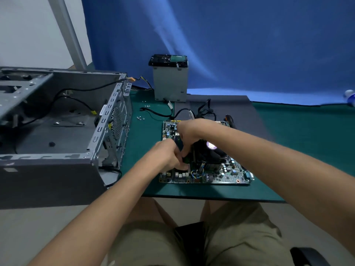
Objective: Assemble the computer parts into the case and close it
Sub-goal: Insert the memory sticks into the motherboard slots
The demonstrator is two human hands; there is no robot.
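Note:
A green motherboard (pixel 226 174) with a black CPU cooler (pixel 208 152) lies flat on the green mat. Both hands meet over its left half, beside the cooler. My left hand (pixel 169 155) grips the near end of a dark green memory stick (pixel 187 159) that stands on edge on the board. My right hand (pixel 187 132) reaches in from the right and curls its fingers over the stick's far part. Most of the stick is hidden under the fingers. The open grey computer case (pixel 63 120) lies on its side at the left, with loose black cables inside.
A grey drive cage (pixel 170 83) with a hard drive on top stands at the back of the mat. The dark side panel (pixel 230 106) lies behind the motherboard. Several small screws (pixel 141 117) and a black cable (pixel 159 112) lie between case and board. The mat's front edge (pixel 211 198) is near my knees.

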